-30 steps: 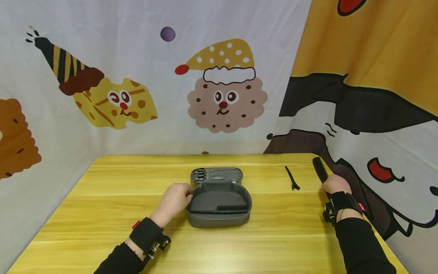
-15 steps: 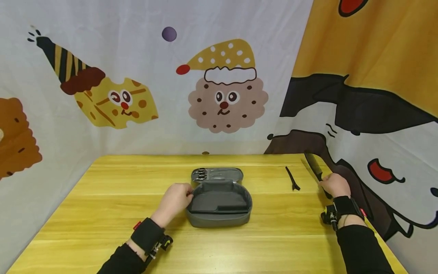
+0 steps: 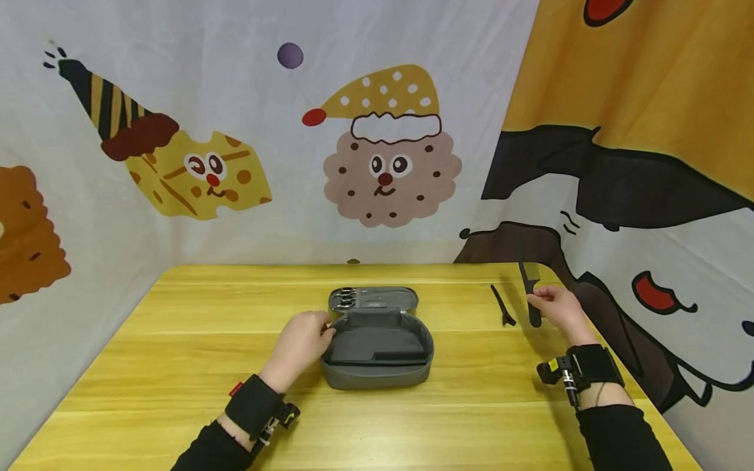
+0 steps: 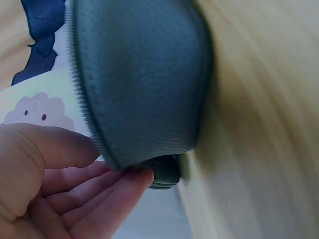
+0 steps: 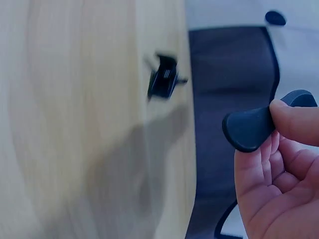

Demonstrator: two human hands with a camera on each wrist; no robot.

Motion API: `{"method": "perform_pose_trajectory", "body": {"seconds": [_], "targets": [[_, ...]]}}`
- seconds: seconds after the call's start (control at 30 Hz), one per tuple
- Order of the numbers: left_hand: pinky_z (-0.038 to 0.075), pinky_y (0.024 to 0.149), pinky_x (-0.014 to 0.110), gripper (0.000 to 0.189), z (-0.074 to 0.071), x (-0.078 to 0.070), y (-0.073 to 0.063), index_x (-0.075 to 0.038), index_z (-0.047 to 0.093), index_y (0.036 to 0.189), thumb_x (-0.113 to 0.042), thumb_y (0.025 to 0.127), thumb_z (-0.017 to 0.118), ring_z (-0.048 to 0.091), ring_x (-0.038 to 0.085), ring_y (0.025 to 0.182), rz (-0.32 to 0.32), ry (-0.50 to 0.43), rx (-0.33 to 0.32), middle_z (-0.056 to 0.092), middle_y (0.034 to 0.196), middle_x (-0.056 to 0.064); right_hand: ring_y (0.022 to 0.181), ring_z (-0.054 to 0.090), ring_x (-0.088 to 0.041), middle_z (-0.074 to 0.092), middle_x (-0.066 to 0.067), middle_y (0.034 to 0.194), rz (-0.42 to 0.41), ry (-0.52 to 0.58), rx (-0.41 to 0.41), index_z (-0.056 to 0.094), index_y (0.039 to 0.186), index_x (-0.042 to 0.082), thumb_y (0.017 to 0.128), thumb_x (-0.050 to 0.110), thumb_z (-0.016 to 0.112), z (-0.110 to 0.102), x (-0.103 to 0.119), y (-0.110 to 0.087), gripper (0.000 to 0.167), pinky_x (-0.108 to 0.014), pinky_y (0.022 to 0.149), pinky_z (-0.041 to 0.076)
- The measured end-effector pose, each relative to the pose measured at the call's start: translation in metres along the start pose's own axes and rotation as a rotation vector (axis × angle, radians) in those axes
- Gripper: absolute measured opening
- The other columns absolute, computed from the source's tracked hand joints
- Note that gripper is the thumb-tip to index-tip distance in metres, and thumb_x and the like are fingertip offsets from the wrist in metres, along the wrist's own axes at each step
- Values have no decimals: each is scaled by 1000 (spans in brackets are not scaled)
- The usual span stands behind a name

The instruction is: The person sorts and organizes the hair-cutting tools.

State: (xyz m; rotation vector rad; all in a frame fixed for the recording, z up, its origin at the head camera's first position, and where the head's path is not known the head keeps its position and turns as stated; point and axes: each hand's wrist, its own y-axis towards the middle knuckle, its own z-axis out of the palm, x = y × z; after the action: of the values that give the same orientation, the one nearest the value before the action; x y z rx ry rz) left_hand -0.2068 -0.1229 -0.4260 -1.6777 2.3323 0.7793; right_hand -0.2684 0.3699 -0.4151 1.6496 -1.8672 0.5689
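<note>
In the head view my left hand point(image 3: 299, 347) pinches the left rim of an unzipped grey case point(image 3: 377, 378) at the table's middle. The left wrist view has the thumb and fingers of the left hand point(image 4: 65, 186) on the zippered edge of the case point(image 4: 139, 79). Toward the table's right side, my right hand point(image 3: 564, 313) holds a black comb point(image 3: 533, 313) by its handle, teeth end pointing away. Up close, the right hand point(image 5: 284, 186) grips the comb handle point(image 5: 249, 127) between thumb and fingers. A black hair clip point(image 3: 502, 306) lies left of the comb.
The case's lid point(image 3: 385, 298) lies folded back, with scissors point(image 3: 346, 298) tucked in its left part. A flat dark piece point(image 3: 400, 358) lies inside the case near its front. Behind the wooden table point(image 3: 194, 366) hangs a cartoon-printed curtain point(image 3: 235, 78).
My right hand has lifted the comb off the table's right edge, turned it, and carried it left toward the hair clip. The left hand stays at the case rim.
</note>
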Motion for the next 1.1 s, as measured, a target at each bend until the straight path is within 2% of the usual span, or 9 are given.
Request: {"method": "perform_pose_trajectory", "body": {"seconds": [0.13,0.3,0.5,0.63,0.77,0.87,1.1], "targets": [[48,57,34,7,-3,-3,0,-4,71,88,-9,86,76,55,17,62,24,21,-50,64,76,6,84,57,-21,58,-19,102,-7,91,8,57,115,-12,100,22,60,7,14,-5,37,-24,67,52],[49,60,37,13,-6,-8,0,-1,71,93,-11,87,76,57,20,65,32,13,-71,66,80,10,81,54,-12,55,-11,96,-49,194,24,55,116,-12,99,17,62,15,32,-10,34,-27,72,56],[48,61,35,17,-7,-18,-1,0,72,101,-10,88,76,57,18,67,69,-18,-125,66,83,9,80,56,-18,54,-9,90,-122,280,53,55,111,-11,99,14,63,28,53,-20,29,-28,70,55],[44,60,33,17,-8,-27,-1,-1,71,103,-9,88,75,52,15,64,94,-39,-164,64,81,5,79,57,-17,54,-9,90,-142,359,77,54,109,-10,99,14,62,38,67,-25,27,-25,70,55],[48,64,33,21,-9,-35,-2,-2,71,109,-9,89,75,58,18,71,119,-42,-197,66,88,7,78,59,-13,56,-8,90,-161,444,102,54,107,-9,99,11,62,51,80,-28,23,-26,73,56],[53,74,34,27,-8,-40,-4,-2,69,115,-10,90,74,64,22,84,135,-38,-219,68,97,10,78,59,-13,56,-9,88,-183,514,129,54,105,-10,98,8,62,60,91,-31,21,-28,74,57],[55,81,36,32,-2,-49,-3,-1,69,118,-12,89,75,66,27,93,179,-37,-249,69,105,13,76,60,-14,57,-6,84,-209,625,198,54,101,-10,97,4,63,79,115,-41,17,-29,73,57]]}}
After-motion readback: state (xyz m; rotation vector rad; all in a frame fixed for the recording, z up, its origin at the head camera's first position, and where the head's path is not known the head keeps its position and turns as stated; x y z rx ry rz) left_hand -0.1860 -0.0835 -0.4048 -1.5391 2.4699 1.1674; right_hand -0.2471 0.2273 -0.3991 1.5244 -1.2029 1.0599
